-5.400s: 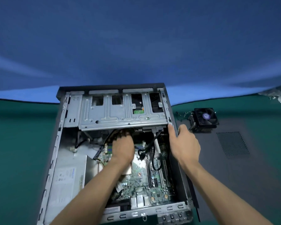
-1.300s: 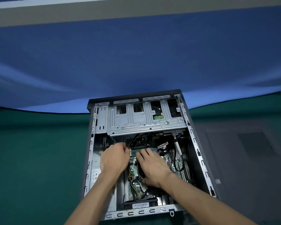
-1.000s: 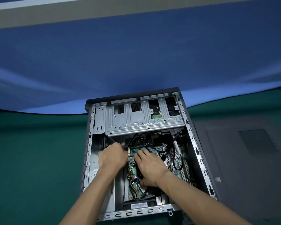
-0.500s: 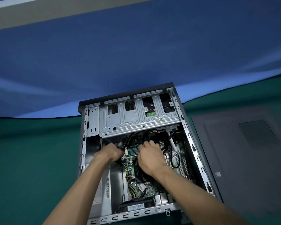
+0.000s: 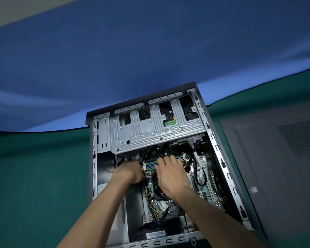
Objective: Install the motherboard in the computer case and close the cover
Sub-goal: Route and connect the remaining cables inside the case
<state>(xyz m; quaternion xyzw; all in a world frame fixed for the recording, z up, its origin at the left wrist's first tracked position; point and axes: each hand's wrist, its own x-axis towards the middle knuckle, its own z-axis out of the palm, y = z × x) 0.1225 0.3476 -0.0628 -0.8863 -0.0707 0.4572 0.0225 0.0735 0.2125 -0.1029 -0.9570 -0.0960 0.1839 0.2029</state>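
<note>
The open computer case (image 5: pixel 222 163) lies on the green table with the green motherboard (image 5: pixel 202 178) inside it. My right hand (image 5: pixel 172 176) lies flat over the dark cooler at the board's middle. Its straight fingers reach the blue and green memory slots (image 5: pixel 150 162). My left hand (image 5: pixel 131 171) sits at the board's left edge beside black cables (image 5: pixel 122 160). Its fingers curl downward out of sight, so what they hold is hidden. The dark grey side cover (image 5: pixel 268 167) lies flat on the table right of the case.
A silver drive cage (image 5: pixel 150 133) spans the far end of the case. The power supply (image 5: pixel 118 221) fills the near left under my left forearm. Looped black cables (image 5: pixel 199 174) lie over the board's right side. A blue backdrop (image 5: pixel 150 59) rises behind the table.
Over the last second my right hand slid forward over the cooler to the memory slots. My left hand stayed curled at the board's left edge. The view tilted, so the case looks rotated.
</note>
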